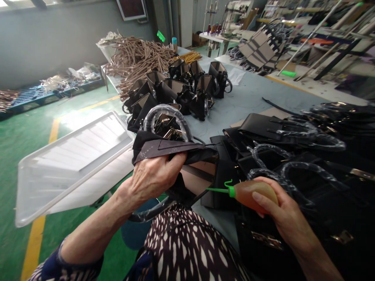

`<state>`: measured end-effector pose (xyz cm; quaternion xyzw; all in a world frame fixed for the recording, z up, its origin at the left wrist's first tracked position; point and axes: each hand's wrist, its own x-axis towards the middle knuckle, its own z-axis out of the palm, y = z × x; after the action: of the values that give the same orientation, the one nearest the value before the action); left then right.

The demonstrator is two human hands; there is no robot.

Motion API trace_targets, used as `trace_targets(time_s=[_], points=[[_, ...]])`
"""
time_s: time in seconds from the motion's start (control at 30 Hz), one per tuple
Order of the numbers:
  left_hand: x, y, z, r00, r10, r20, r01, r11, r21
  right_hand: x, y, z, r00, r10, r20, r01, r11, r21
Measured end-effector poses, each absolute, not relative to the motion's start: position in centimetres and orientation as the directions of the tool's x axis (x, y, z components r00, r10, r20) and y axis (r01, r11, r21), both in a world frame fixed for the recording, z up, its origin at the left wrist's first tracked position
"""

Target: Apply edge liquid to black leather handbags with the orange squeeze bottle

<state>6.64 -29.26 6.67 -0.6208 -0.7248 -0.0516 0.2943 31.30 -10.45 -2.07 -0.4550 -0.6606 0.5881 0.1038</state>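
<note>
While the left hand grips the folded upper edge of an open black leather handbag, thumb and fingers pinched closed on the flap, the bag is held up just above the person's lap at the near edge of the pale grey worktable. Its tan lining faces the camera, and a plastic-wrapped black handle arches over its top. The right hand is wrapped around a soft amber squeeze bottle with a green cap and a thin green nozzle; the nozzle tip reaches into the bag's open mouth, close to the lining.

Just to the right, flat black bag pieces and finished bags with plastic-wrapped handles lie piled on the table, some beneath the right wrist. Farther back on the table stands a cluster of open black handbags, and behind them a heap of tan cords or straps.

To the left, a clear plastic tray juts out beside the table over the green floor with yellow lines. The person's patterned dark garment with white flecks fills the lower middle.
</note>
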Motion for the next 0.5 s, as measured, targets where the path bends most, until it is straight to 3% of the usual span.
trace_targets(time_s=[0.5], points=[[6.7, -29.3, 6.5, -0.067, 0.868, 0.492, 0.936, 0.226, -0.271, 30.9, -11.4, -0.9, -0.584, 0.692, -0.425, 0.489, -0.118, -0.864]])
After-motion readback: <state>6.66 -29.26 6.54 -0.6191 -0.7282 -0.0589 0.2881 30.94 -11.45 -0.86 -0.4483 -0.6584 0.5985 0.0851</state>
